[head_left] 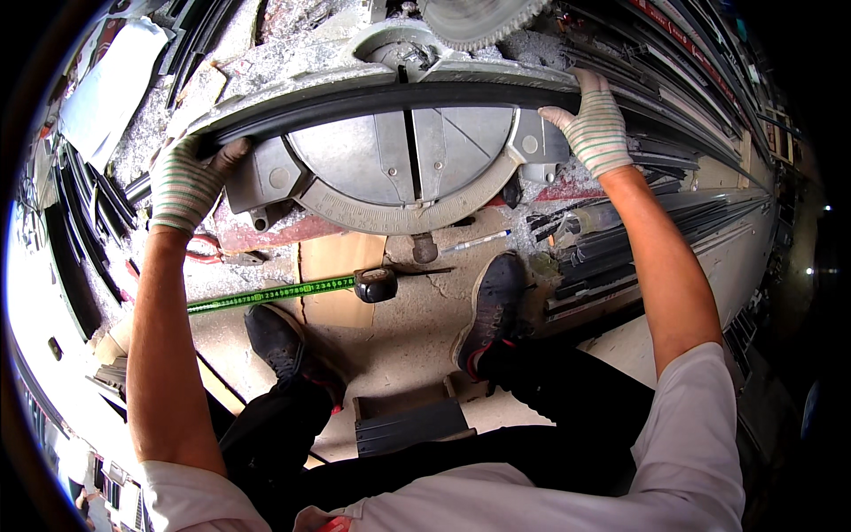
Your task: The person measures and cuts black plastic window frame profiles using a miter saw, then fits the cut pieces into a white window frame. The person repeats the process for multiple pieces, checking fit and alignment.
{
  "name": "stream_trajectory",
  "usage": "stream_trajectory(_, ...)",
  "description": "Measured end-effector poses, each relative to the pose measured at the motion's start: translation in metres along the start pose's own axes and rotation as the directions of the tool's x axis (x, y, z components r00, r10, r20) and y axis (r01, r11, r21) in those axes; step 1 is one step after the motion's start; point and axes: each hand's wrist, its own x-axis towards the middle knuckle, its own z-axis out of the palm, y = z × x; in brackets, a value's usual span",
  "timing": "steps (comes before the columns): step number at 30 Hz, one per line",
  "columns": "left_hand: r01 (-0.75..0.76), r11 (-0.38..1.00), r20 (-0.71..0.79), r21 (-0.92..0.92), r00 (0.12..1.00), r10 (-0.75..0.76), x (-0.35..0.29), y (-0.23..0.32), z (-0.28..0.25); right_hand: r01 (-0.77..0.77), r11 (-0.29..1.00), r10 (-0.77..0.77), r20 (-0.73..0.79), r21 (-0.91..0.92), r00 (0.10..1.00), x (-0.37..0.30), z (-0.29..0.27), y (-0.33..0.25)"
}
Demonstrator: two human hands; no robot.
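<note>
A long black profile strip (355, 103) lies across the bed of a mitre saw (346, 160), along its metal fence. My left hand (186, 182), in a striped work glove, grips the strip near the saw's left end, thumb on the near side. Toward the other end, my right hand (592, 124), in a matching glove, holds the strip with the fingers over its far side and the thumb at its near edge. The toothed saw blade (483, 18) shows at the top, beyond the fence and apart from the strip.
An extended green tape measure (376, 284) lies on the floor by my shoes. Red-handled pliers (222, 253) and a marker pen (481, 239) lie below the saw. Bundles of dark profiles (656, 230) lie at the right. Metal shavings cover the back, near a white sheet (113, 84).
</note>
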Motion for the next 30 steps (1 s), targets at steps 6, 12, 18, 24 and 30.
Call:
stream_trajectory(6,0.020,0.999,0.019,-0.049,1.000,-0.019,0.000,-0.002,-0.001,0.004,1.000,-0.004,0.002,0.002,1.000,0.000,0.000,-0.001)
stream_trajectory(12,0.063,0.996,0.060,-0.070,0.996,-0.059,0.000,0.000,-0.004,0.000,1.000,0.000,0.000,-0.012,1.000,-0.001,0.003,0.002)
stream_trajectory(18,0.086,0.983,0.065,-0.160,0.995,-0.077,-0.001,-0.002,-0.003,-0.009,1.000,0.009,0.008,-0.006,1.000,0.000,0.000,-0.002)
stream_trajectory(24,0.093,0.977,0.064,-0.193,0.995,-0.082,0.000,-0.007,0.000,-0.026,1.000,0.026,0.016,0.003,1.000,0.002,-0.001,-0.003)
stream_trajectory(30,0.091,0.989,0.059,-0.118,0.995,-0.084,-0.001,-0.004,-0.002,-0.048,0.998,0.051,0.088,-0.046,0.995,0.005,-0.006,-0.003)
